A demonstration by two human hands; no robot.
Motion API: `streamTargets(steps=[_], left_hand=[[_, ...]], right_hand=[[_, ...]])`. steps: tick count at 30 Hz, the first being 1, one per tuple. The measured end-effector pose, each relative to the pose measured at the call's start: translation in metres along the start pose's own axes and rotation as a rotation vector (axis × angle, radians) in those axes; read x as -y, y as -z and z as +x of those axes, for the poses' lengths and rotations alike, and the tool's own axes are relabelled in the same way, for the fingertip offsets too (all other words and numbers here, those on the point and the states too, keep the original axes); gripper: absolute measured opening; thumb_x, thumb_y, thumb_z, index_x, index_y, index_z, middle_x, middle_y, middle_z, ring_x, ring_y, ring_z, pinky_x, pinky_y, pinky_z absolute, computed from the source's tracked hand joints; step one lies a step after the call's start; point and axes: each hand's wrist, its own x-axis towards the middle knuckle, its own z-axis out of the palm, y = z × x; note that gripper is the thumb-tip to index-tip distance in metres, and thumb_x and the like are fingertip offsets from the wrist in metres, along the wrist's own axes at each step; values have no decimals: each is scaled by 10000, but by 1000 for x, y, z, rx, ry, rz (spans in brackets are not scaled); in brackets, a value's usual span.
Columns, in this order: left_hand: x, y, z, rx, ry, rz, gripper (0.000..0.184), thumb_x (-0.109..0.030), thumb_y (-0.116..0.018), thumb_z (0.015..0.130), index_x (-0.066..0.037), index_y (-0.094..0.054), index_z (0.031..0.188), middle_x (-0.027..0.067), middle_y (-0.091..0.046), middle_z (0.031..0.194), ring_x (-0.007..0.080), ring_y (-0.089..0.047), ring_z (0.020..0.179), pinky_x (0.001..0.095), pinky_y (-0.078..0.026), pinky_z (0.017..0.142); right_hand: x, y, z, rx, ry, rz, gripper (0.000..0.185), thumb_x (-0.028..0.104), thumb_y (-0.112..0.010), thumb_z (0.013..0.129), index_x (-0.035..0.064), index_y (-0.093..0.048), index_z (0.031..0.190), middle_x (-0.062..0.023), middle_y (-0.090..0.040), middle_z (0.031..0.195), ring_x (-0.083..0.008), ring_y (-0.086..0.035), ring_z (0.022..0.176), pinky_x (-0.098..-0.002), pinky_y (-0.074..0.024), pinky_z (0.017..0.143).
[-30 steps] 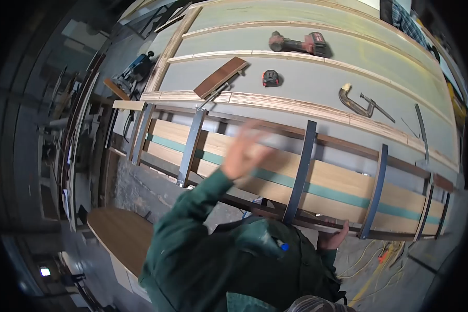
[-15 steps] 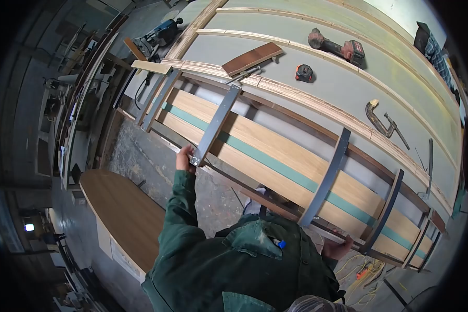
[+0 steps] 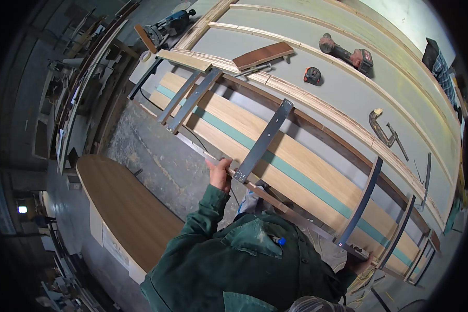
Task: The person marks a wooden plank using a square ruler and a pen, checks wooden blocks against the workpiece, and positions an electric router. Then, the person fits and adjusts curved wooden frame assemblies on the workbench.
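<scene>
A long frame has a pale near rail (image 3: 278, 204), a brown far rail (image 3: 322, 129) and several dark curved crosspieces (image 3: 265, 140). Under the crosspieces runs a light wooden board (image 3: 234, 112) with a green stripe along its length. My left hand (image 3: 220, 174) is closed round the near rail, just left of a middle crosspiece. Farther right, my right hand (image 3: 360, 261) grips the same rail beside another crosspiece, its fingers partly hidden beneath.
Beyond the frame, a slatted grey panel carries a cordless drill (image 3: 347, 54), a tape measure (image 3: 312, 76), a clamp (image 3: 385, 132) and a brown wood piece (image 3: 263, 55). A rounded brown board (image 3: 125, 192) stands at my left. Yellow cords lie at lower right.
The frame with its crosspieces has shifted to the right along the striped board, uncovering more of the board's left end. Both my hands have moved right with the rail.
</scene>
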Motion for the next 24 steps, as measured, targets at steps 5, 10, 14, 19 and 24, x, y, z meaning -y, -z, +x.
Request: streamTargets(steps=[5,10,14,19,24], left_hand=[[4,-6,-1,71,-59,-13,426,-110,-662,841,-112,-390,1169,29,-522,893,145,-523,745,289,-471,636],[26,9,18,73,-75,-34,427,-129,-647,870,-106,-378,1201,24,-542,884,112,-499,687,268,-460,596],[25,14,21,66,5,-40,379,-222,-637,894,-112,-401,1168,11,-524,887,119,-490,691,279,-460,600],[39,29,40,73,15,55,440,-408,-598,894,-66,-485,1147,17,-503,874,134,-507,723,303,-463,600],[39,30,43,78,70,-2,346,-353,-620,902,-116,-468,1104,-20,-536,893,111,-477,703,285,-432,615]], right_hand=[[-11,4,4,-14,-1,-14,655,592,-535,839,158,-454,1324,-115,-515,1238,-297,-504,1098,-509,-423,931],[-22,-6,4,-65,12,-53,714,611,-522,841,147,-406,1371,-99,-449,1356,-311,-429,1226,-520,-361,1001],[-22,7,14,30,7,-45,710,594,-512,860,133,-385,1384,-97,-454,1364,-302,-441,1233,-493,-375,1009],[-23,4,13,-29,23,-60,716,612,-512,852,134,-395,1372,-87,-473,1334,-291,-463,1203,-478,-400,988],[-27,-18,1,-63,69,-67,695,635,-509,837,142,-450,1323,-73,-513,1269,-272,-497,1135,-461,-435,932]])
